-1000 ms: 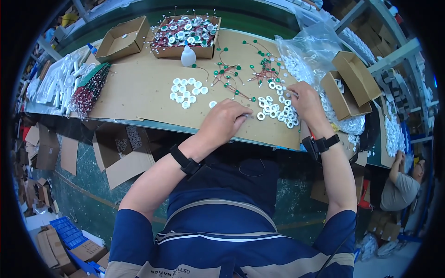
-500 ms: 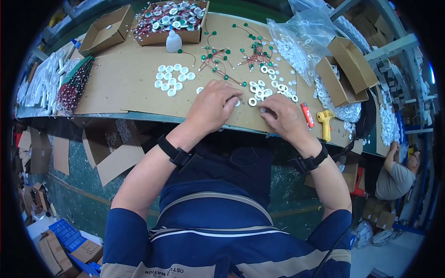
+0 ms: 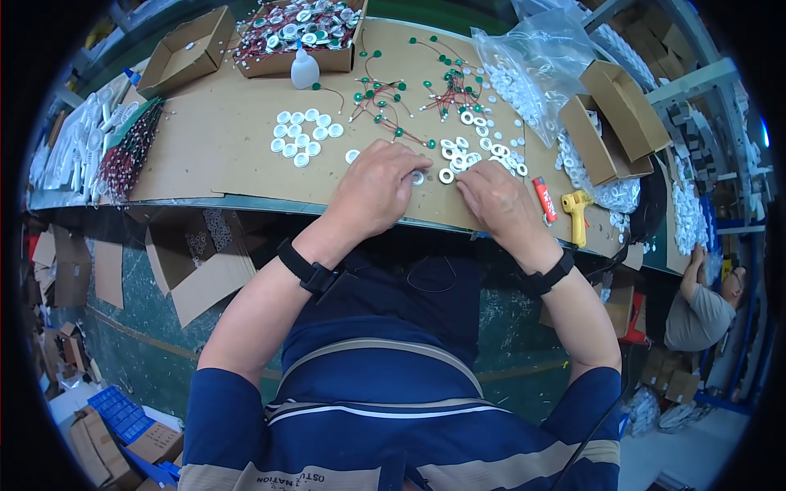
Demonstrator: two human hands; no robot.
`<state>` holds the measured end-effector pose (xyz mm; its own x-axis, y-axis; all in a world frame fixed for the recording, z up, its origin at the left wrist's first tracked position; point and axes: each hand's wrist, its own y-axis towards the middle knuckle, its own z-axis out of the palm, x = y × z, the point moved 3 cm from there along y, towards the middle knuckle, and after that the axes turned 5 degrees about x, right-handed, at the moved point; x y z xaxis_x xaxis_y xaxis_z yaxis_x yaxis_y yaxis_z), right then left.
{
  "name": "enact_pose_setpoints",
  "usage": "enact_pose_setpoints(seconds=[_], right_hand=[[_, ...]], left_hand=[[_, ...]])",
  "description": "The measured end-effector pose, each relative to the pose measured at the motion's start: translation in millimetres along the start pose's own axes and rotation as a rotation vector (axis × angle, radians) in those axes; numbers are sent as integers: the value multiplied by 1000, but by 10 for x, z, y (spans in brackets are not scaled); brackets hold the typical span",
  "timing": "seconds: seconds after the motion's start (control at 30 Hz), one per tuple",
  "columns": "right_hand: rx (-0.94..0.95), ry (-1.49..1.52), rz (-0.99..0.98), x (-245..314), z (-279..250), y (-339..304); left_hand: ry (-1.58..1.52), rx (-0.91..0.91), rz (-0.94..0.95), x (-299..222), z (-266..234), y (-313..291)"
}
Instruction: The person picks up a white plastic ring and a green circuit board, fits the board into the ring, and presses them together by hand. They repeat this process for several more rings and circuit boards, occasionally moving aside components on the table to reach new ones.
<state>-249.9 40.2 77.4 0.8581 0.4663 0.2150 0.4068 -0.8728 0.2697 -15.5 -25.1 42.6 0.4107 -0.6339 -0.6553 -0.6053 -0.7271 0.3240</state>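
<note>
Left hand [image 3: 375, 184] at frame centre, fingertips at small disc [image 3: 417, 177]; cannot tell whether pinched or merely touched. Disc round, white-rimmed, greyish inside, partly hidden by fingers. Right hand [image 3: 501, 203] right of centre, fingers curled beside rings [image 3: 460, 162]; cannot tell if grasping anything. Rings white, glossy, open-centred, heaped and overlapping. Left of centre, loose cluster of discs [image 3: 295, 131], white, shallow, raised rims, mostly flat on cardboard [image 3: 221, 155].

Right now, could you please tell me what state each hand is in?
Left hand: curled near a round white disc; grip cannot be told.
Right hand: curled near round white rings; grip cannot be told.
</note>
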Motion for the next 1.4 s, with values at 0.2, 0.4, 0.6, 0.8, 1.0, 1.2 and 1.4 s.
enact_pose_setpoints(seconds=[0.2,0.4,0.6,0.8,1.0,1.2,1.4], right_hand=[[-6,-5,22,-32,73,18],[47,-86,4,1,64,67],[82,79,141,54,90,-20],[51,226,228,-46,67,-22],[121,283,267,-33,-23,-33],[150,299,329,25,13,-11],[160,226,349,-7,38,-25]], left_hand=[[24,5,75,-36,-7,-24],[-6,39,83,-12,-4,-30],[-13,42,50,-14,14,-33],[15,59,56,-39,1,-35],[14,61,45,-31,-5,-44],[-9,71,46,-42,0,-42],[-7,77,40,-51,-10,-43]])
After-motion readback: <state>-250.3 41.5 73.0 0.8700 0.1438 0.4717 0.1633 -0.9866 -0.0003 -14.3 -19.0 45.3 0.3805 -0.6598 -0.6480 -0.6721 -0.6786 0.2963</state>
